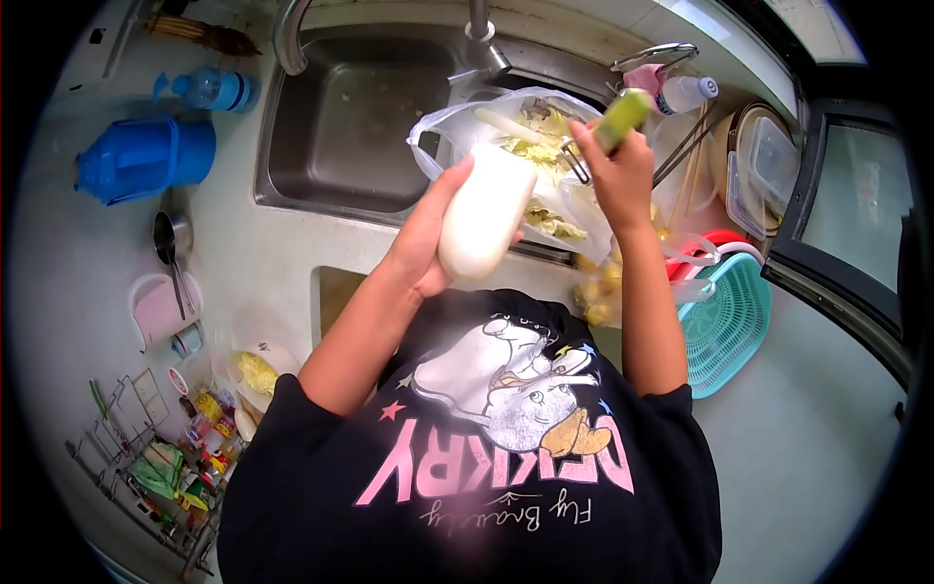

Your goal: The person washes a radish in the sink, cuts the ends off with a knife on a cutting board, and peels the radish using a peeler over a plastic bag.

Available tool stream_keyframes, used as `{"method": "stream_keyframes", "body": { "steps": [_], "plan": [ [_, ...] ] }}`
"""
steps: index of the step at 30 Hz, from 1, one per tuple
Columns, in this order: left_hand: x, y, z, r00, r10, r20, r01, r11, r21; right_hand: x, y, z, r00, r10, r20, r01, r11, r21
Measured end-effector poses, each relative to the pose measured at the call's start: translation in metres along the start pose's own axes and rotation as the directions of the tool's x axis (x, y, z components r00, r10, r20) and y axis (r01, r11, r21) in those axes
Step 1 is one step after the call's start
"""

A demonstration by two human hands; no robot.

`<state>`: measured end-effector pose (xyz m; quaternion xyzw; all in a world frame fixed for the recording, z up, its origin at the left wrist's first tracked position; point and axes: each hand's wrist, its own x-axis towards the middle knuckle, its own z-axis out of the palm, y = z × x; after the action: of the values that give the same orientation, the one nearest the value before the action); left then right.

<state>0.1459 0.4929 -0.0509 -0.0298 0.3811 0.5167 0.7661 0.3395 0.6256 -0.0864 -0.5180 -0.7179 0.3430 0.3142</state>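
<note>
White radish, as it appears to be (485,216): in the head view, it is in your left hand (434,229), raised above the counter edge and partly over the plastic bag (429,129). Its long axis slants away from your body, the far end leaning a little to your right. Your left hand is wrapped round it from the left; fingertips show at its right side. Your right hand (623,173), noted apart from it on the right, grips a peeler (623,119), whose metal head is turned toward the radish without touching it.

Materials: the radish is a smooth, pale, blunt-ended cylinder. The peeler's green handle is blurred. The bag is thin, crumpled and translucent, holding frilled yellow-green leaves (556,223). The sink (360,112) beside it is dull metal with rounded corners; the colander (728,326) is turquoise, perforated plastic.
</note>
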Motion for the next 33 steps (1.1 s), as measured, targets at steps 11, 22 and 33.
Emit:
{"method": "stream_keyframes", "body": {
  "steps": [11, 22, 33],
  "plan": [
    [0.01, -0.019, 0.017, 1.0, -0.024, 0.002, 0.024, 0.998, 0.06, -0.04, -0.069, 0.007, 0.95, 0.055, 0.306, -0.241, 0.751, 0.614],
    [0.009, -0.016, 0.005, 0.995, -0.079, 0.063, 0.08, 0.997, -0.011, 0.016, 0.015, 0.005, 0.962, -0.269, -0.054, 0.252, 0.944, -0.214],
    [0.02, -0.01, 0.014, 0.995, -0.092, 0.036, 0.098, 0.957, -0.273, -0.044, -0.068, 0.018, 0.94, 0.015, 0.342, -0.23, 0.767, 0.599]
  ]
}}
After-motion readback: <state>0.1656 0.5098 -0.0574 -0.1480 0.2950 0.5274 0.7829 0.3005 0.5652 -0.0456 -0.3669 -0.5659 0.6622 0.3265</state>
